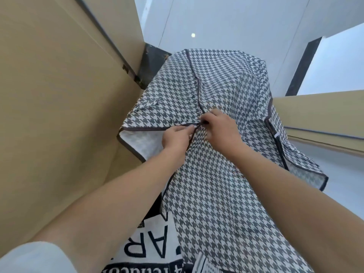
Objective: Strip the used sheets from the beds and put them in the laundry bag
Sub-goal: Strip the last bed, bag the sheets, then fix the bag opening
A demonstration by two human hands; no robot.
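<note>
1. Two bare hands work at the centre of the frame. My left hand (176, 137) pinches the dark-piped edge of the grey-and-white houndstooth fabric laundry bag (214, 174), and my right hand (221, 128) has its fingers curled on what looks like a small dark zip pull or tie (203, 122) at the point where the piped seams meet. I cannot tell which it is.
2. One houndstooth bag fills the middle of the frame, running from the upper centre to the bottom edge, standing between the tan panels.
3. To do this step well, I judge that the left hand should hold the piping taut and close to the pull, so the fabric does not bunch while the right hand draws it along the seam.
4. I would pull in line with the dark piping (194, 81), not across it; a sideways tug could jam the fastening or snag the cloth.
5. One flap (137, 139) at the left of centre already shows its pale inner side, so I judge the bag partly open.
6. One white cloth with large black letters (149, 247) lies at the lower centre, partly under the bag; whether it is a used sheet I cannot tell.
7. Two tan panels (59, 95) flank the scene, one at the left and one at the right edge.
8. One white sleeve (29, 259) shows at the lower left.
</note>
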